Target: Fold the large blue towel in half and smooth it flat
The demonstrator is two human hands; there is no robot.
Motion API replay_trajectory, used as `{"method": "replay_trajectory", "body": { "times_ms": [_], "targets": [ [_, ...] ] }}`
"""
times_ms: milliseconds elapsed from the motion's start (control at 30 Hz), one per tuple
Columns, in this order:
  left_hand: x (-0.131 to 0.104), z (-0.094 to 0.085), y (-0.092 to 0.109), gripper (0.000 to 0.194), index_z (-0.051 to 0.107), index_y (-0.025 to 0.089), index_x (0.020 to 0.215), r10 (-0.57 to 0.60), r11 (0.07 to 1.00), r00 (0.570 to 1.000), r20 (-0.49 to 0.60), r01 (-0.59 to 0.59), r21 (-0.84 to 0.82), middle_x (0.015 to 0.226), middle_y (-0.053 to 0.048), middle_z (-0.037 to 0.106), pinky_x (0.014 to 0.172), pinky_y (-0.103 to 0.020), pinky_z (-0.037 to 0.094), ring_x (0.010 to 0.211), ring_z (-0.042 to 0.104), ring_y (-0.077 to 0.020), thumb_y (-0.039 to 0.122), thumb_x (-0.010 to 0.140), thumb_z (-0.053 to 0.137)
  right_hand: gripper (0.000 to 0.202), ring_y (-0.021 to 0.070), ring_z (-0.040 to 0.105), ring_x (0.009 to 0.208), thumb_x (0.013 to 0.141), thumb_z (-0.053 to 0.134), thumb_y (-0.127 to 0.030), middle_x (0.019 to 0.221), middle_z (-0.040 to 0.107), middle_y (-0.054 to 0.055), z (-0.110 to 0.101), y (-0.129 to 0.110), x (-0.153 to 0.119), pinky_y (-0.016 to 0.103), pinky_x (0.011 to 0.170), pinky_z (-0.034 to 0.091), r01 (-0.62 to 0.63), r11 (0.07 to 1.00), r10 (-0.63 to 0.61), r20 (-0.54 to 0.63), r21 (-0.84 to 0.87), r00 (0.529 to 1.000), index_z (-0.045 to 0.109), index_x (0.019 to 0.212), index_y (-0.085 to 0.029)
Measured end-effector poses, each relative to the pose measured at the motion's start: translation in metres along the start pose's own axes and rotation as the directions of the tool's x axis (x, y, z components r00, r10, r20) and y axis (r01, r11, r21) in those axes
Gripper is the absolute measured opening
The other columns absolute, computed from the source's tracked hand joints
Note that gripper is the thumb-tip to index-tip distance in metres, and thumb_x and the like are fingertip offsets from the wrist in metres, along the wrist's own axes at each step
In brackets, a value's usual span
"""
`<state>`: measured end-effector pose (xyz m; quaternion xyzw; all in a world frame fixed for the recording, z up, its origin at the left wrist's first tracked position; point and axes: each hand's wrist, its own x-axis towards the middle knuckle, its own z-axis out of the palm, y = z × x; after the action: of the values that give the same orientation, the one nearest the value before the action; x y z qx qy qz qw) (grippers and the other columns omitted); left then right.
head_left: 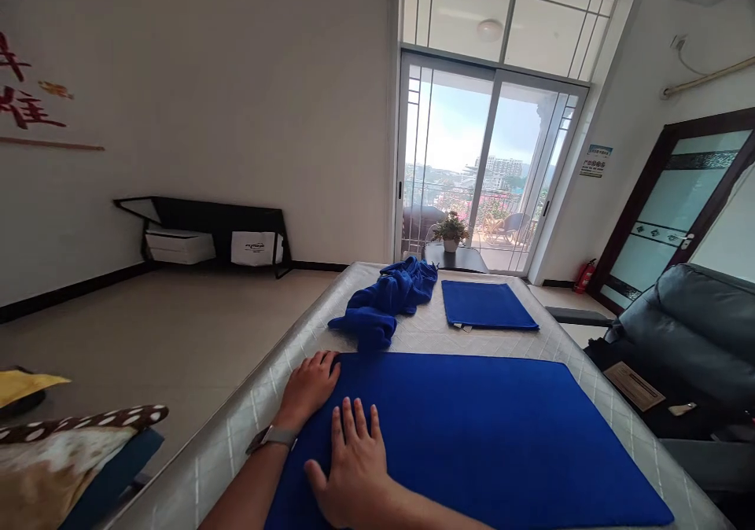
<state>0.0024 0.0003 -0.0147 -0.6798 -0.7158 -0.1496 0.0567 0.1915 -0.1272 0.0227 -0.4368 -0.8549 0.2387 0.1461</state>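
Note:
A large blue cloth (472,436) lies spread flat and smooth over the near part of a pale quilted mattress (236,428). My left hand (310,388), with a watch on its wrist, rests palm down on the cloth's far left corner, fingers lying along its edge. Flat on the cloth just nearer to me is my right hand (357,459), fingers stretched and thumb out to the left. Beyond the cloth sits a crumpled heap of blue cloth (392,298). To the right of that heap, a neatly folded blue cloth (488,305) shows small white tags at its near edge.
A black leather sofa (701,341) stands close on the right. Past the mattress are a potted plant (451,235) on a small table and a glass sliding door (448,145). A low black rack (218,219) stands by the wall. Patterned fabric (82,459) lies at lower left.

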Motion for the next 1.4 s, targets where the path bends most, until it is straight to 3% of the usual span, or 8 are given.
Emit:
{"method": "replay_trajectory", "body": {
  "times_ms": [200, 367, 500, 767, 933, 1233, 1400],
  "targets": [
    [0.0, 0.003, -0.001, 0.054, 0.064, 0.014, 0.135, 0.001, 1.0, 1.0, -0.003, -0.001, -0.002, 0.139, -0.017, 0.068, 0.106, -0.05, 0.048, 0.124, 0.063, -0.0353, 0.038, 0.101, 0.031, 0.077, 0.0286, 0.006, 0.161, 0.107, 0.035, -0.058, 0.172, 0.011, 0.013, -0.013, 0.026, -0.017, 0.061, 0.131, 0.008, -0.035, 0.999, 0.035, -0.012, -0.036, 0.999, 0.021, 0.166, -0.01],
    [0.001, 0.003, -0.003, 0.055, 0.065, 0.016, 0.136, -0.007, 1.0, 1.0, 0.0, 0.007, -0.017, 0.14, -0.016, 0.067, 0.106, -0.049, 0.048, 0.125, 0.062, -0.0353, 0.04, 0.1, 0.031, 0.077, 0.0283, 0.005, 0.161, 0.107, 0.028, -0.061, 0.173, 0.009, 0.01, -0.03, 0.067, -0.038, 0.059, 0.131, 0.006, -0.144, 0.986, 0.141, -0.035, -0.086, 0.989, 0.018, 0.168, -0.015],
    [0.003, 0.004, -0.004, 0.055, 0.067, 0.016, 0.134, -0.015, 0.999, 1.0, -0.012, 0.015, -0.05, 0.137, -0.017, 0.069, 0.105, -0.051, 0.049, 0.122, 0.063, -0.0364, 0.041, 0.099, 0.032, 0.078, 0.027, 0.004, 0.161, 0.107, 0.023, -0.064, 0.174, 0.008, 0.007, -0.055, 0.103, -0.063, 0.057, 0.131, 0.005, -0.266, 0.954, 0.266, -0.025, -0.141, 0.964, 0.017, 0.168, -0.016],
    [0.005, 0.01, -0.008, 0.056, 0.066, 0.016, 0.134, -0.016, 0.999, 1.0, -0.01, 0.015, -0.041, 0.137, -0.016, 0.069, 0.106, -0.05, 0.049, 0.122, 0.064, -0.0357, 0.043, 0.098, 0.032, 0.08, 0.0228, 0.007, 0.162, 0.104, 0.019, -0.069, 0.174, 0.009, 0.0, -0.099, 0.164, -0.132, 0.05, 0.132, 0.005, -0.465, 0.859, 0.456, -0.093, -0.213, 0.885, 0.015, 0.168, -0.02],
    [0.005, 0.009, -0.008, 0.061, 0.065, 0.014, 0.136, -0.015, 0.998, 1.0, 0.013, 0.016, -0.068, 0.138, -0.018, 0.067, 0.105, -0.052, 0.048, 0.124, 0.063, -0.0371, 0.046, 0.099, 0.029, 0.081, 0.0227, 0.01, 0.162, 0.102, 0.019, -0.071, 0.174, 0.013, -0.003, -0.113, 0.212, -0.175, 0.049, 0.132, 0.007, -0.555, 0.791, 0.523, -0.184, -0.257, 0.832, 0.019, 0.168, -0.024],
    [0.006, 0.012, -0.01, 0.057, 0.067, 0.018, 0.133, -0.034, 0.996, 0.999, 0.002, 0.034, -0.08, 0.139, -0.016, 0.069, 0.106, -0.051, 0.048, 0.123, 0.063, -0.0358, 0.047, 0.097, 0.034, 0.085, 0.0237, 0.018, 0.161, 0.095, 0.017, -0.066, 0.173, 0.026, 0.0, -0.135, 0.333, -0.256, 0.05, 0.131, 0.016, -0.725, 0.629, 0.595, -0.426, -0.282, 0.682, 0.032, 0.166, -0.021],
    [0.005, 0.008, -0.009, 0.06, 0.066, 0.017, 0.136, -0.034, 0.997, 0.999, 0.019, 0.035, -0.072, 0.142, -0.015, 0.067, 0.108, -0.05, 0.048, 0.125, 0.063, -0.0352, 0.048, 0.098, 0.032, 0.091, 0.0246, 0.016, 0.161, 0.092, 0.012, -0.065, 0.173, 0.023, 0.003, -0.146, 0.365, -0.278, 0.049, 0.131, 0.016, -0.772, 0.571, 0.639, -0.441, -0.278, 0.631, 0.029, 0.167, -0.015]
  ]
}}
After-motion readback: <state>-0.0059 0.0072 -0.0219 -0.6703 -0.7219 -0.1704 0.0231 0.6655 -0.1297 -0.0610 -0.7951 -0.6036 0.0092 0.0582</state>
